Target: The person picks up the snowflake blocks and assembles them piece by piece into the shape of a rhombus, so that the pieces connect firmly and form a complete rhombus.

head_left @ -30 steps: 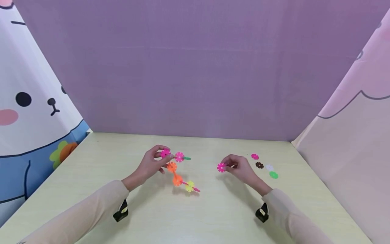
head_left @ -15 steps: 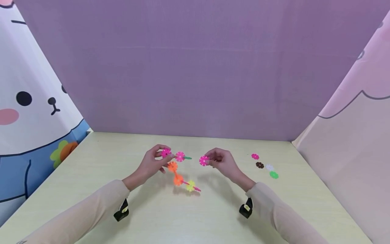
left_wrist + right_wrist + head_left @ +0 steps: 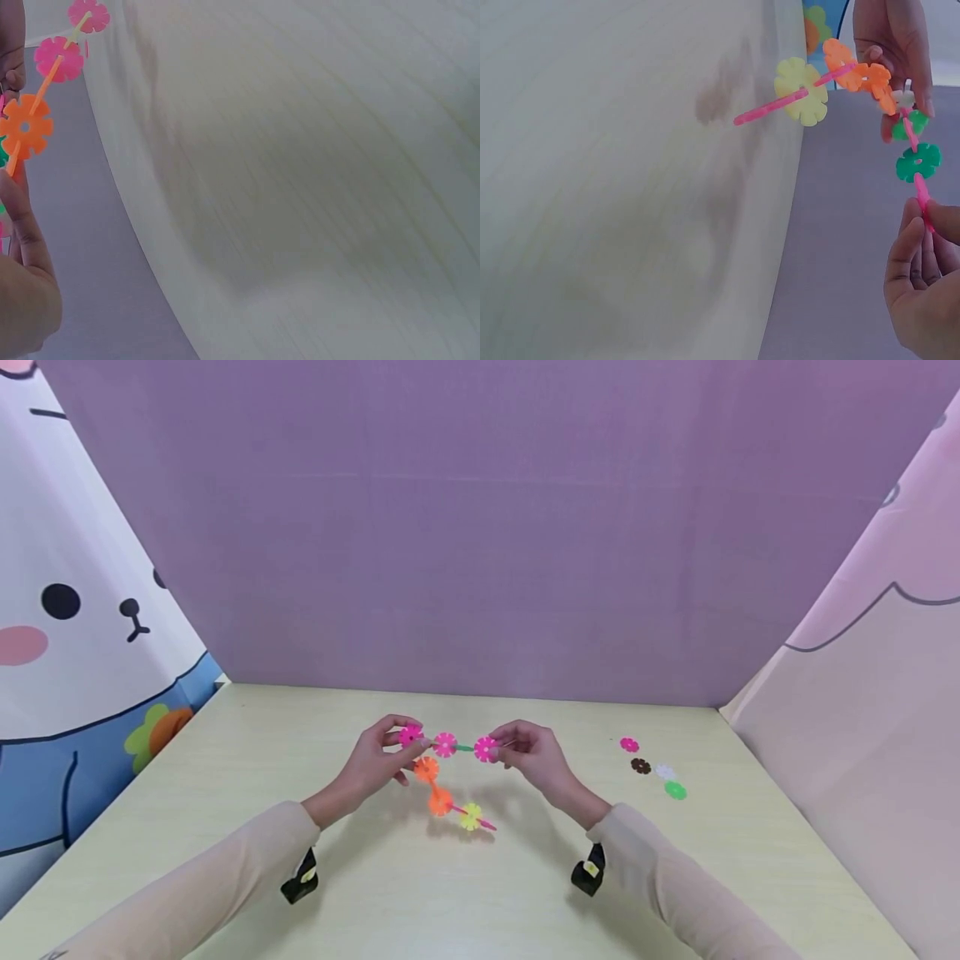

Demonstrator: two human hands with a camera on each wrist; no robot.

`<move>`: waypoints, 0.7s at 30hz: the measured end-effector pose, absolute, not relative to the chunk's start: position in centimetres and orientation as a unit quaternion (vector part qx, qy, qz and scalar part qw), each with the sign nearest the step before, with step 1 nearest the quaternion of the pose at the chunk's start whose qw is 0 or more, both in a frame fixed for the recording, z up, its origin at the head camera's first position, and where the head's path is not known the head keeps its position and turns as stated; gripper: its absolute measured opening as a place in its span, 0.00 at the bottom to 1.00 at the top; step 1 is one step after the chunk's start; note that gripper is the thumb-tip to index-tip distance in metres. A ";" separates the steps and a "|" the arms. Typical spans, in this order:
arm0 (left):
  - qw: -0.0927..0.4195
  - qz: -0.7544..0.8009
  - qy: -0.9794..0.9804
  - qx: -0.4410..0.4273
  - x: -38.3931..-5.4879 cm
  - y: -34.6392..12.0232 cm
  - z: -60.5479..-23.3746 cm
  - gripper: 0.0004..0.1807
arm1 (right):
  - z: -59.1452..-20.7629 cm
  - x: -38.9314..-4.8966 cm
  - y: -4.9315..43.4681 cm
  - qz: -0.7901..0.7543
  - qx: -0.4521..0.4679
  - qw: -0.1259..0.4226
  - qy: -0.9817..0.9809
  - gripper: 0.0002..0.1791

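A chain of notched plastic snowflake discs hangs from my left hand (image 3: 367,774), which pinches it near a pink disc (image 3: 411,736). On its upper branch another pink disc (image 3: 445,744) leads to a green disc (image 3: 464,748), seen edge-on. From the lower branch hang orange discs (image 3: 440,802), a yellow disc (image 3: 471,816) and an edge-on pink disc (image 3: 487,825). My right hand (image 3: 534,758) pinches a loose pink disc (image 3: 483,749). In the right wrist view its edge meets the green disc (image 3: 919,162); whether their slots interlock I cannot tell.
To the right on the pale table (image 3: 420,893) lie a pink disc (image 3: 629,745), a brown disc (image 3: 641,766), a white disc (image 3: 664,772) and a green disc (image 3: 676,790). A purple panel (image 3: 480,543) rises behind, with printed cloth on both sides.
My right hand has moved left with its pink disc, from apart to the green disc at the chain's end. The left hand and its chain have stayed almost still.
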State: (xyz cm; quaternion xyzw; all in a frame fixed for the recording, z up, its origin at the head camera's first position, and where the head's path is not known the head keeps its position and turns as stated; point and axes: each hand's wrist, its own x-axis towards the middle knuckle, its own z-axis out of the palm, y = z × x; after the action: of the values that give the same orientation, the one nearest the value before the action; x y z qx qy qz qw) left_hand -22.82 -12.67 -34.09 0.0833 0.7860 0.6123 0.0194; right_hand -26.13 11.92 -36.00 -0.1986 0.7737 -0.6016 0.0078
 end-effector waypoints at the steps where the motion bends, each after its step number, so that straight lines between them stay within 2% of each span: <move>1: 0.020 0.613 0.785 0.084 -22.8 -12.7 -34.1 0.20 | -36.1 -26.2 11.9 -0.604 -0.196 0.006 0.772 0.11; 21: 0.018 0.616 0.782 0.087 -22.9 -12.6 -34.3 0.20 | -36.7 -25.8 10.5 -0.658 -0.139 -0.020 0.740 0.09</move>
State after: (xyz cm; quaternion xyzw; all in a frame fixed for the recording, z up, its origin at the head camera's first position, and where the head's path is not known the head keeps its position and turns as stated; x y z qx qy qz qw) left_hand -22.90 -12.59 -34.29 0.0872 0.7823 0.6165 0.0176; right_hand -25.78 10.48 -36.74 -0.1390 0.7401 -0.6577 -0.0201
